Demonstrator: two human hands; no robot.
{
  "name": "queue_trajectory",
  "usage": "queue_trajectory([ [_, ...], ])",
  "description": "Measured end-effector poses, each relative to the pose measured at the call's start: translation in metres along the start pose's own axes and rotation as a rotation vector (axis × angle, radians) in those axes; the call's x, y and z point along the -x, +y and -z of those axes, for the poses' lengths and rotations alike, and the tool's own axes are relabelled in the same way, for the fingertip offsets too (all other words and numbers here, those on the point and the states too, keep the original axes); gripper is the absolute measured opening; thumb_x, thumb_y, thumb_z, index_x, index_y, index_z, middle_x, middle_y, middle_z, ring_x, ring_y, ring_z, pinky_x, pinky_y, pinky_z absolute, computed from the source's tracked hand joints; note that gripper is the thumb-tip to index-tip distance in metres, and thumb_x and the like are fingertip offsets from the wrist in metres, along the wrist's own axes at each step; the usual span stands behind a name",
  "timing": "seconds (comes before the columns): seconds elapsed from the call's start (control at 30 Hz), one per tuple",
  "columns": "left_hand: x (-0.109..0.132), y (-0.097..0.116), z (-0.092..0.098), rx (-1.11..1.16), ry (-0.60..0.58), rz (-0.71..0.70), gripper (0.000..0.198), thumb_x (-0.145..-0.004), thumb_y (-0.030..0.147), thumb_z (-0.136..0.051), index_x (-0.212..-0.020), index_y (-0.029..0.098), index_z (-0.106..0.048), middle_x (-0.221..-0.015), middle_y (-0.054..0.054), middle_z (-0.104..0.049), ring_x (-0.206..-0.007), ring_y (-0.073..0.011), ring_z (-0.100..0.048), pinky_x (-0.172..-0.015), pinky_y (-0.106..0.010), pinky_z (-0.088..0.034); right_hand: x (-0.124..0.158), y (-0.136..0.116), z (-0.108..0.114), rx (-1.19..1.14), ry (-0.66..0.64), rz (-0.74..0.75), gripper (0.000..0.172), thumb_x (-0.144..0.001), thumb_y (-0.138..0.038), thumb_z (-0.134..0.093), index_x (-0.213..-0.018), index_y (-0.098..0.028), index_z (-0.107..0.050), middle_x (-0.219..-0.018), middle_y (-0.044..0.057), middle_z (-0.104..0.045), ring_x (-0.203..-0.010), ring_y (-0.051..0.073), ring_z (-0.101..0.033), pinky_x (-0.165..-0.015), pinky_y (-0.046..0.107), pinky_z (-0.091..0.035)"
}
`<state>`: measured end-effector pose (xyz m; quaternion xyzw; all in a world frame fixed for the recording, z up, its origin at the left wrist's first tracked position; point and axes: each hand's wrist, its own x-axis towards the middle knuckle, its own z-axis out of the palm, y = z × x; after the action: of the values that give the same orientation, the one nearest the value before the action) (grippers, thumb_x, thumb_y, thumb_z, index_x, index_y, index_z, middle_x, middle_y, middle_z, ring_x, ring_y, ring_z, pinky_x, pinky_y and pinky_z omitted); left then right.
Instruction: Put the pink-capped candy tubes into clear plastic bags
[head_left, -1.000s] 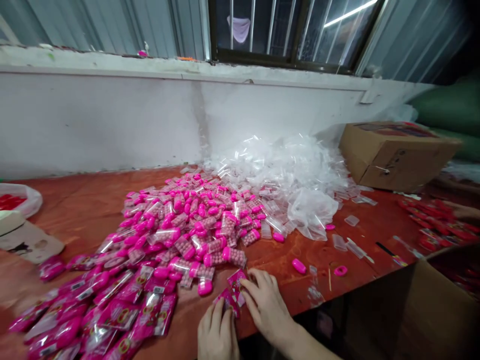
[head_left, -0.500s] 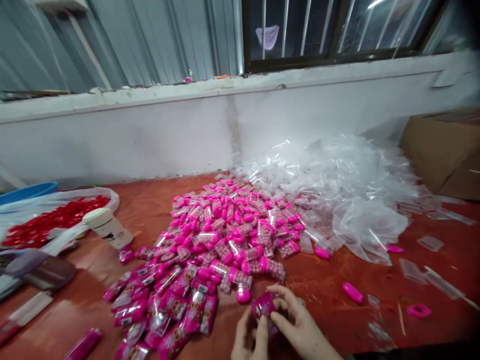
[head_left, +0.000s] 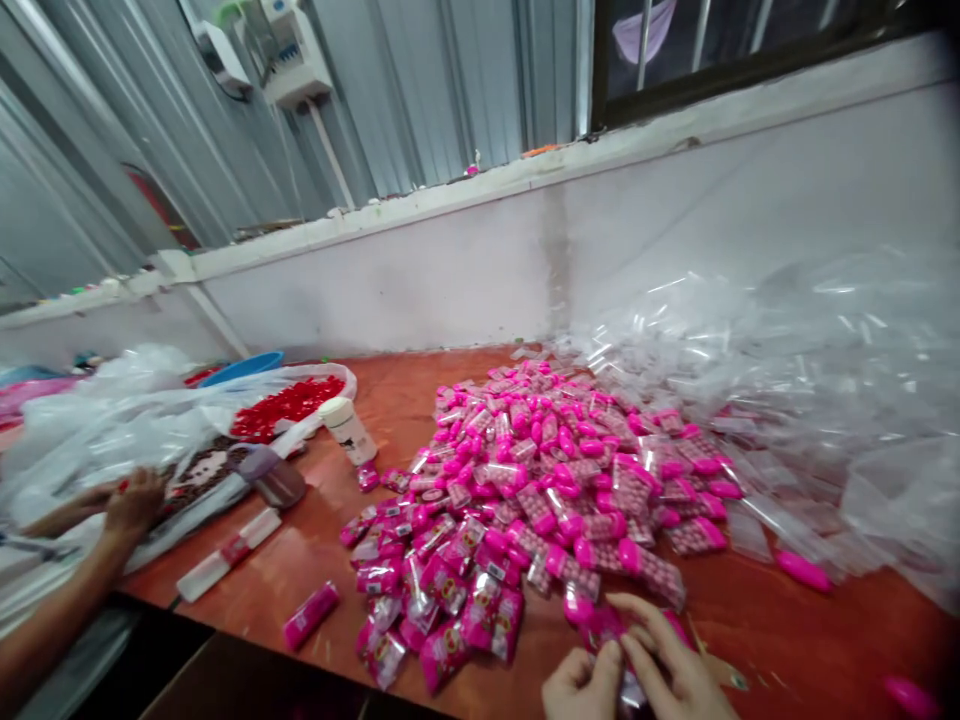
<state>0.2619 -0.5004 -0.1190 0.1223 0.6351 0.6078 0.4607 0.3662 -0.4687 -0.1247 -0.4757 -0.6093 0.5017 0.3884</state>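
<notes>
At the near edge of the red desk (head_left: 360, 395), my left hand (head_left: 581, 685) and right hand (head_left: 671, 665) meet over one small pink candy packet in a clear sleeve (head_left: 616, 640). My left fingers are curled under it and my right fingers (head_left: 637, 612) are stretched flat across its top, so both hands are closed on the packet between them, though much of it is hidden.

I judge the sleeve slippery: if my fingers loosen, the packet could slide off the near edge, which lies just beside my hands. A loose pink capsule (head_left: 802, 570) to the right could also roll if nudged.

Just beyond my fingers lies the heap of pink candy tubes (head_left: 555, 470), with finished pink packets (head_left: 442, 600) spilling to its near left, touching one another. The pile of clear plastic bags (head_left: 787, 350) fills the far right. To the left stand a white-capped bottle (head_left: 346, 428) and a bag of red pieces (head_left: 289, 402). Another person's hand (head_left: 133, 500) rests at the far left, well apart from mine.
</notes>
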Motion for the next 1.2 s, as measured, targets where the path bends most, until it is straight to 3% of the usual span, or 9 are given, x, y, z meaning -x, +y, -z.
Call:
queue_trajectory([
  [0.1,0.006,0.016,0.002,-0.020,-0.016,0.036,0.062,-0.043,0.073,-0.082,-0.041,0.019,-0.051,-0.036,0.002,-0.041,-0.033,-0.0073,-0.030,-0.038,-0.024,-0.022,0.002,-0.017,-0.005,0.086,0.015,0.092,0.035,-0.094,-0.036,-0.047,-0.123,-0.024,-0.062,-0.122,0.011,-0.069,-0.114,0.025,-0.066,-0.097,0.036,-0.055],
  [0.2,0.007,0.030,0.005,0.020,-0.061,0.110,0.061,-0.040,0.069,-0.085,-0.045,0.016,-0.054,-0.037,0.003,-0.043,-0.032,-0.0055,-0.030,-0.036,-0.021,-0.020,0.001,-0.032,-0.012,0.167,0.067,0.109,0.033,-0.097,-0.031,-0.041,-0.124,-0.022,-0.059,-0.114,0.011,-0.070,-0.103,0.024,-0.069,-0.090,0.037,-0.056],
  [0.37,0.005,0.046,0.017,0.118,-0.230,0.202,0.052,-0.049,0.058,-0.089,-0.070,0.013,-0.073,-0.051,-0.001,-0.058,-0.042,-0.0077,-0.042,-0.040,-0.019,-0.031,-0.003,-0.038,-0.012,0.165,0.055,0.136,0.028,-0.099,-0.026,-0.040,-0.121,-0.022,-0.057,-0.111,0.009,-0.070,-0.100,0.022,-0.067,-0.088,0.035,-0.052],
  [0.47,0.004,0.048,0.023,0.157,-0.177,0.137,0.043,-0.052,0.050,-0.091,-0.069,0.014,-0.075,-0.052,-0.001,-0.059,-0.048,-0.0084,-0.045,-0.046,-0.018,-0.038,-0.006,-0.041,-0.007,0.131,0.011,0.136,0.027,-0.099,-0.027,-0.043,-0.122,-0.023,-0.057,-0.109,0.008,-0.069,-0.097,0.021,-0.065,-0.087,0.034,-0.050],
  [0.57,0.002,0.050,0.026,0.176,-0.137,0.158,0.042,-0.051,0.047,-0.093,-0.070,0.013,-0.076,-0.051,-0.001,-0.059,-0.047,-0.0081,-0.045,-0.046,-0.018,-0.037,-0.011,-0.046,-0.004,0.024,0.006,0.065,0.028,-0.100,-0.033,-0.044,-0.122,-0.020,-0.055,-0.087,0.003,-0.064,-0.075,0.017,-0.060,-0.070,0.030,-0.047],
  [0.67,-0.001,0.053,0.027,0.198,-0.161,0.215,0.043,-0.047,0.044,-0.095,-0.068,0.011,-0.077,-0.055,-0.002,-0.062,-0.048,-0.0085,-0.046,-0.045,-0.019,-0.038,-0.017,-0.051,-0.004,-0.126,-0.049,-0.043,0.028,-0.099,-0.037,-0.048,-0.120,-0.019,-0.054,-0.068,-0.005,-0.046,-0.059,0.013,-0.046,-0.057,0.024,-0.038],
  [0.97,0.002,0.059,0.025,0.219,-0.117,0.272,0.050,-0.041,0.044,-0.097,-0.074,0.011,-0.078,-0.059,-0.004,-0.066,-0.049,-0.0086,-0.049,-0.043,-0.018,-0.040,-0.021,-0.060,-0.014,-0.254,-0.101,-0.120,0.036,-0.091,-0.022,-0.055,-0.126,-0.021,-0.049,-0.080,-0.004,-0.049,-0.071,0.013,-0.050,-0.067,0.025,-0.043],
  [1.13,0.005,0.070,0.029,0.109,-0.199,0.255,0.052,-0.044,0.054,-0.094,-0.057,0.010,-0.069,-0.047,-0.001,-0.055,-0.039,-0.0056,-0.041,-0.036,-0.016,-0.029,-0.027,-0.076,0.000,-0.049,-0.236,-0.041,0.030,-0.096,-0.021,-0.048,-0.126,-0.024,-0.053,-0.083,-0.003,-0.055,-0.072,0.013,-0.053,-0.068,0.025,-0.043],
  [1.2,0.003,0.073,0.032,0.063,-0.191,0.228,0.052,-0.044,0.055,-0.093,-0.055,0.011,-0.067,-0.046,-0.002,-0.056,-0.036,-0.0041,-0.039,-0.037,-0.015,-0.025,-0.035,-0.081,0.004,0.083,-0.228,0.045,0.025,-0.100,-0.021,-0.044,-0.122,-0.023,-0.056,-0.090,0.000,-0.062,-0.077,0.015,-0.058,-0.072,0.027,-0.046],
])
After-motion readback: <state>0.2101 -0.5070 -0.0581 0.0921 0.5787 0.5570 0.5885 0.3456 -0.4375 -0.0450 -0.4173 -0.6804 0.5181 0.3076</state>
